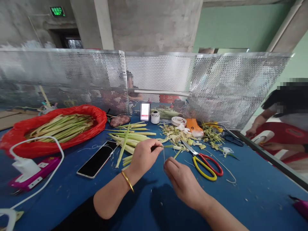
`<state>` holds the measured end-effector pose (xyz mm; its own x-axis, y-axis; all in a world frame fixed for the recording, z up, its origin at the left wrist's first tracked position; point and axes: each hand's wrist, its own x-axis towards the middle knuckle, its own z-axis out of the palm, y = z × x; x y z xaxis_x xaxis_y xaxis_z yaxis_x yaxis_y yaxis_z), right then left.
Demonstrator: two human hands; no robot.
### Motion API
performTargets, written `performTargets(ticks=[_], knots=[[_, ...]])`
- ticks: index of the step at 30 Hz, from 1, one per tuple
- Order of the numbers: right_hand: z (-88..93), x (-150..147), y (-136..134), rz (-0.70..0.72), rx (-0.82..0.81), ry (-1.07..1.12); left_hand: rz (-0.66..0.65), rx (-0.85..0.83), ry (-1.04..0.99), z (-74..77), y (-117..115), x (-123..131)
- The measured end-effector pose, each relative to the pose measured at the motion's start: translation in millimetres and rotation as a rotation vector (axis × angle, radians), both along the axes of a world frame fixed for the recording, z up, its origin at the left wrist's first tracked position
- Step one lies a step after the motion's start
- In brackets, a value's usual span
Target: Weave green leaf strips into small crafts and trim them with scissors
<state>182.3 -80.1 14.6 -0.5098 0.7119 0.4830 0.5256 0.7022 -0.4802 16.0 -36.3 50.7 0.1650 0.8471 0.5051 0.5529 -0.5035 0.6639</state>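
Observation:
Near the middle of the table, my left hand [145,154] is closed in a pinch, a gold bangle on its wrist. A thin pale thread [164,154] runs from its fingertips down to my right hand [181,179]. That hand is closed as well, its fingertips pressed together on the thread's lower end. Whether anything else small is inside either pinch I cannot tell. Just beyond my left hand lie pale green plant stalks [133,138]. Scissors [203,162] with one red and one yellow handle rest partly open to the right of my hands.
A red plastic bag [97,117] of stalks lies left, behind a phone [98,160] and a purple power strip [35,175] with a white cable. Plant scraps [176,134], a tape roll [178,121] and a small jar [155,117] stand before the perforated metal screen [158,70]. Another person works at right.

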Motion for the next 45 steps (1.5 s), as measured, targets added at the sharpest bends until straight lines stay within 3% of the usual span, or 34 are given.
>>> performTargets(ticks=[4, 7, 11, 13, 15, 18, 21, 24, 26, 31, 35, 37, 38, 41, 45], knots=[[9.0, -1, -8, 0.063, 0.000, 0.050, 0.009, -0.001, 0.110, -3.6, 2, -1], [12.3, 2, -7, 0.081, -0.047, 0.248, -0.050, 0.024, 0.232, -6.3, 3, -2], [13.3, 11, 4, -0.017, -0.141, 0.528, -0.366, 0.039, 0.435, -5.7, -1, 0], [11.4, 17, 13, -0.081, -0.181, 0.592, -0.538, -0.028, 0.402, -0.6, -5, 1], [7.4, 22, 21, -0.135, -0.203, 0.608, -0.600, -0.118, 0.255, 6.3, -9, 2], [-1.0, 22, 26, -0.195, -0.207, 0.496, -0.482, -0.213, -0.009, 13.3, -11, 1], [-6.9, 13, 19, -0.154, -0.113, 0.263, -0.293, -0.246, -0.178, 11.9, -7, 0], [-5.9, 3, 6, -0.061, 0.034, 0.057, -0.135, -0.217, -0.213, 6.6, -2, 0], [-1.6, -1, -2, -0.037, 0.095, 0.079, -0.066, -0.181, -0.157, 4.0, -1, 0], [10.2, 3, -6, 0.023, -0.033, 0.371, -0.125, -0.089, 0.126, -0.3, -2, 0], [9.7, 14, 10, -0.108, -0.040, 0.451, -0.421, -0.097, 0.345, -0.7, -8, 3], [6.1, 20, 20, -0.167, -0.053, 0.478, -0.553, -0.144, 0.290, 2.8, -10, 4], [4.0, 23, 24, -0.180, -0.064, 0.478, -0.559, -0.170, 0.222, 5.2, -11, 4], [-2.1, 22, 29, -0.171, -0.076, 0.416, -0.407, -0.260, -0.020, 10.9, -11, 2], [-6.0, 7, 14, -0.120, 0.003, 0.177, -0.174, -0.322, -0.218, 7.4, -5, 1]])
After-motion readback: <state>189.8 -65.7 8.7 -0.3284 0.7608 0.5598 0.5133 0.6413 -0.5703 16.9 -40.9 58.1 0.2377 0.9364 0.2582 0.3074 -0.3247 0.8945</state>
